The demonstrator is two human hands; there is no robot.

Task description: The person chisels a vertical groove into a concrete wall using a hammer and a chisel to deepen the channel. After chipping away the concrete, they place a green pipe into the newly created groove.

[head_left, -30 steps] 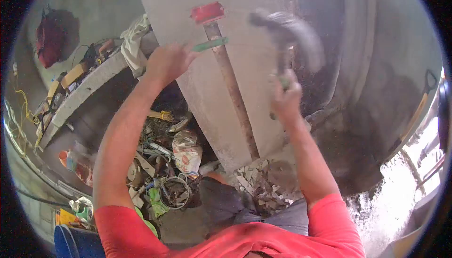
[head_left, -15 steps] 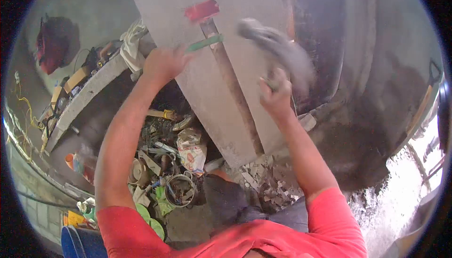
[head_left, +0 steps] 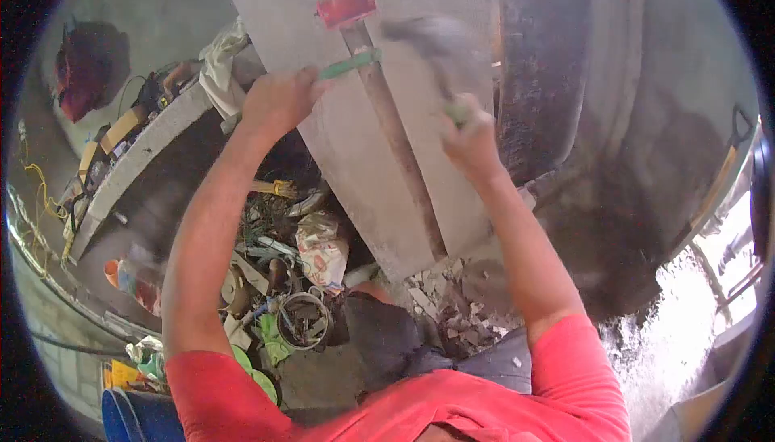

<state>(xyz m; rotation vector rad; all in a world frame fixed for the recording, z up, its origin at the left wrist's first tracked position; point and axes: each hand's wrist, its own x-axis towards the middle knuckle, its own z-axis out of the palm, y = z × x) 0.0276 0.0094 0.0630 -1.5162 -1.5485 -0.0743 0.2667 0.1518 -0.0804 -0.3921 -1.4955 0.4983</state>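
While the right hand closes around the grip of a motion-blurred hammer, the left hand grips a green tool whose far end crosses a long groove in a grey wall. Up and right of the left hand is a red rectangular piece; well below it, a white bag bears unreadable red print.

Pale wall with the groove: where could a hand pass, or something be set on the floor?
The wall is bare either side of the groove, below left hand and right hand. Floor looks free between pot and trousers. Crowded: around hammer, green tool and red piece; rubble at the wall's foot.
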